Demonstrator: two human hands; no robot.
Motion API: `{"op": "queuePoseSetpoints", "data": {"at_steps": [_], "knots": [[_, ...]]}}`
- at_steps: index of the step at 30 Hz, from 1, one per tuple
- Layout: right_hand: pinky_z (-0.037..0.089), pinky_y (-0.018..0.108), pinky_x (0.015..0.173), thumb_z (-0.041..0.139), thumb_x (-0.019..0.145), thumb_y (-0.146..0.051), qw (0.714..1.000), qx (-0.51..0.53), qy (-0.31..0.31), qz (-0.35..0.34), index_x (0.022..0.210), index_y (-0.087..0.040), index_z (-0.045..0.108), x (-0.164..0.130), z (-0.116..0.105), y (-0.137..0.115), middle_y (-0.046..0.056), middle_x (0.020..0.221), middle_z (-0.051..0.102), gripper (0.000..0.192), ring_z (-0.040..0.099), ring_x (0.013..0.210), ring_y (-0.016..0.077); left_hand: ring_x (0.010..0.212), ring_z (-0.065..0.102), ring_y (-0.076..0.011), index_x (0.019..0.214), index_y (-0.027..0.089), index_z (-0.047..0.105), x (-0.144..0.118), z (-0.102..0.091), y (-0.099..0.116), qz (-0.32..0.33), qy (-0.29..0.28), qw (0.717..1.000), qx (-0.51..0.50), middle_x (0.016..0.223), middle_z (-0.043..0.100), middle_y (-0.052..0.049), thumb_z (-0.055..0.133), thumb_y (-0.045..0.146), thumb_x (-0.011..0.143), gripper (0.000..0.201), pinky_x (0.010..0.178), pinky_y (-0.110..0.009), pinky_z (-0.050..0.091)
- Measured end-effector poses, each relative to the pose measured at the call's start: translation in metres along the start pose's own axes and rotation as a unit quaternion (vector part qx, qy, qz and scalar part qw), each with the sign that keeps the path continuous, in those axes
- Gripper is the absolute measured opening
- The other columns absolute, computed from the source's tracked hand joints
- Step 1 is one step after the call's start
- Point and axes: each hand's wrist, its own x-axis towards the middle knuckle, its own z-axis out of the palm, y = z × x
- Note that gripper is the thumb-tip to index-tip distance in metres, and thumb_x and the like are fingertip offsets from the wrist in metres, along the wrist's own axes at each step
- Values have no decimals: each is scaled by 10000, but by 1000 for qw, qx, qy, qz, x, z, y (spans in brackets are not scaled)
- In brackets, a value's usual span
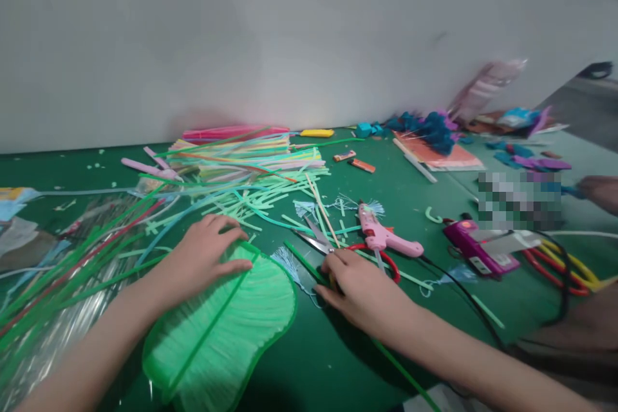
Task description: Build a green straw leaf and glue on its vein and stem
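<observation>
Even soft light, perhaps overhead; blurred edges

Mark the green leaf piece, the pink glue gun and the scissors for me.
green leaf piece (pixel 226 328), head view, middle of the fringed blade by its centre rib.
pink glue gun (pixel 381 237), head view, on its body.
scissors (pixel 316 239), head view, on the metal blades.

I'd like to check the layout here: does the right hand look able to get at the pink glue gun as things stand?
Probably yes. The right hand rests by the scissors, and the pink glue gun lies just beyond its fingers with nothing lying over it.
</observation>
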Motion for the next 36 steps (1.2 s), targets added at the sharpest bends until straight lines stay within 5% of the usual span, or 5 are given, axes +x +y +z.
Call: {"op": "queuePoseSetpoints", "data": {"at_steps": [6, 10, 19, 23, 36], "knots": [[502, 303, 677, 548, 916, -130, 997, 72, 33, 7, 883, -166, 642, -1, 0, 2, 69, 852, 709, 106, 668, 752, 195, 670, 569, -184, 787, 229, 606, 5, -31, 11, -34, -99, 994, -24, 711, 628, 34, 737, 607, 715, 406, 583, -267, 396], [481, 253, 579, 553, 967, -328, 952, 287, 107, 13, 877, -219, 676, 0, -33, 4, -13, 704, 699, 188, 620, 612, 143, 759, 636, -188, 885, 264, 681, 1, -68, 17, -47, -80, 995, -48, 830, 707, 33, 700, 585, 761, 346, 667, -270, 447], [489, 243, 531, 676, 885, -338, 866, 284, 408, -47, 845, -306, 776, -3, -117, 8, 0, 854, 700, 112, 630, 653, 138, 592, 575, -183, 742, 291, 718, -28, -157, 60, -145, 360, 918, -81, 613, 641, 44, 684, 690, 687, 404, 536, -317, 417], [524, 253, 563, 683, 894, -314, 858, 242, 446, -82, 928, -374, 760, -14, -142, 2, -26, 875, 738, 103, 669, 696, 155, 592, 565, -181, 824, 324, 703, -47, -148, 90, -81, 512, 854, 39, 676, 672, 46, 655, 669, 786, 350, 581, -364, 457], [535, 221, 597, 645, 892, -74, 816, 51, 520, -249, 905, -249, 711, -25, -146, -29, 7, 859, 670, 187, 647, 729, 117, 648, 673, -78, 962, 275, 668, -60, -120, 102, 177, 485, 843, 153, 804, 698, 64, 595, 500, 943, 238, 662, -218, 523]]}}
